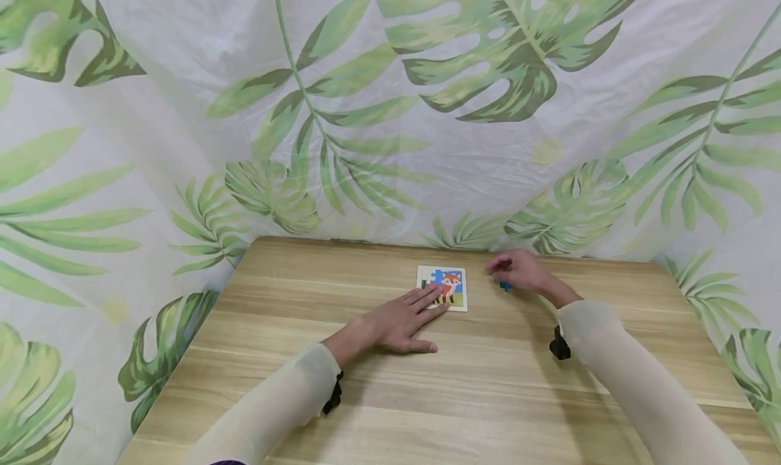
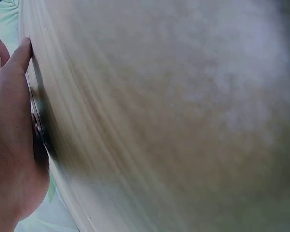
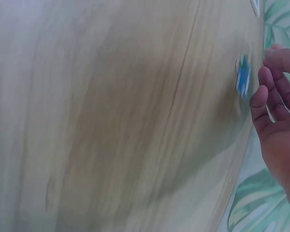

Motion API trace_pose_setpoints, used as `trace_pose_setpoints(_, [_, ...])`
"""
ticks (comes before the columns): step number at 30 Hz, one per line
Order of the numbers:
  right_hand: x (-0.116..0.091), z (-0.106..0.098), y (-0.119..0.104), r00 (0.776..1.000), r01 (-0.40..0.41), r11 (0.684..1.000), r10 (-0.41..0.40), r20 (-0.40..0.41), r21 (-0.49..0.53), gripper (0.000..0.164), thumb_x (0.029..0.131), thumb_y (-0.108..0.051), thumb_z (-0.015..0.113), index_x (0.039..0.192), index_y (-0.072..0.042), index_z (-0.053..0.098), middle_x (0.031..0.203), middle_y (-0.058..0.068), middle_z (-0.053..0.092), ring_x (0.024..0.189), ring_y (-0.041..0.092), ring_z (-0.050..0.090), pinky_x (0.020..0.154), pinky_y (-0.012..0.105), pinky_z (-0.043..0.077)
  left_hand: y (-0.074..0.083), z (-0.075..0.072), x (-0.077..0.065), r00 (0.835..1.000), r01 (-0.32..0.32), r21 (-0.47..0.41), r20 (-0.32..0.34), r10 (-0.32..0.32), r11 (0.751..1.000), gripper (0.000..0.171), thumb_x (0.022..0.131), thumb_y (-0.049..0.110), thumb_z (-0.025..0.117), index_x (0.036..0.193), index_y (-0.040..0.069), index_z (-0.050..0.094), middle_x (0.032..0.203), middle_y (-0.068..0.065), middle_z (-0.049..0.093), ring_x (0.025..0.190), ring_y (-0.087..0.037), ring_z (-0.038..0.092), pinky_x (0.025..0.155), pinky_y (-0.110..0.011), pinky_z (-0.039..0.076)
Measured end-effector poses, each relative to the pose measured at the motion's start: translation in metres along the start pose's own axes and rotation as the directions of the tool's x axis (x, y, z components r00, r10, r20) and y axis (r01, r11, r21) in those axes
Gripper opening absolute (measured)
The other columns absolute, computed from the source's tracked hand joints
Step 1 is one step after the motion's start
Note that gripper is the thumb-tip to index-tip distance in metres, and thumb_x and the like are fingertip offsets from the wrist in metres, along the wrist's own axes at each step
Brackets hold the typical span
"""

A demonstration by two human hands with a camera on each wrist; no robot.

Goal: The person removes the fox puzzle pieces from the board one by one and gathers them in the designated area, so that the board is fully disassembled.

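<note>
A small square jigsaw puzzle with a white border lies on the table, showing a fox on a blue and green ground. Its left part looks paler, without the picture's colours. My left hand rests flat with fingers spread, the fingertips over the puzzle's lower left. To the right of the puzzle, my right hand hovers over blue and green puzzle pieces, its fingers loosely bent. In the right wrist view these pieces sit on the tabletop, apart from the fingers, with nothing visibly held. How many pieces there are cannot be told.
The wood-grain table reaches back to a leaf-patterned cloth hanging behind it and at both sides. Both hands are near the table's far edge. Dark wrist devices sit under each sleeve, one at the right wrist.
</note>
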State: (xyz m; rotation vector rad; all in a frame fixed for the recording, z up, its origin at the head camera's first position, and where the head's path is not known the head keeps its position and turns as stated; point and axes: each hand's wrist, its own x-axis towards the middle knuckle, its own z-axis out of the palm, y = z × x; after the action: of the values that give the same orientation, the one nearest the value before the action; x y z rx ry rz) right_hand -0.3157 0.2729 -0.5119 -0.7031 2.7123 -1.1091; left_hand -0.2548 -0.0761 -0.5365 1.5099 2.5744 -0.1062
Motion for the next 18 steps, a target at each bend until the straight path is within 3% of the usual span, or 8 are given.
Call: trace_pose_setpoints(18, [0.032,0.021,-0.031,0.986,0.136,0.991,-0.136,0.093,-0.004,0.022,0.095,0.005,0.074,0.117,0.005,0.077,0.111,0.020,0.076,0.101,0.034,0.071,0.089,0.049,0.059,0.001,0.000,0.000,1.000,-0.004,0.024,-0.008,0.004,1.000,0.090,0.105,0.075,0.030,0.172,0.019,0.006,0.179,-0.013,-0.005,0.165,-0.028,-0.003,0.133,-0.042,0.010])
